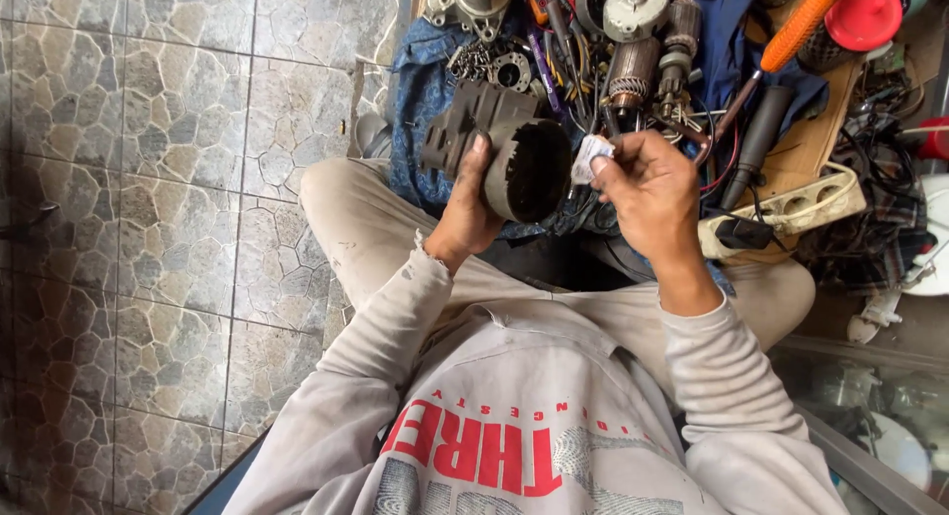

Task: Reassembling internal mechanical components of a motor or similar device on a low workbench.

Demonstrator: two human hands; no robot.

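While the left hand (470,204) grips it, the dark cylindrical housing (504,149) gapes open-ended.

Dark grey housing (504,149), small white scrap (591,157), blue cloth (420,100), orange handle (803,23), red cap (864,17), cream power strip (791,211), grey-brown stone-patterned floor tiles (158,179).

My left hand (467,211) grips a dark cylindrical motor housing (509,154), open end toward me. My right hand (645,184) pinches a small white scrap (589,158) just beside its rim. Armatures (633,75) and an orange-handled tool (803,23) lie beyond, over stone-pattern floor tiles (148,179).
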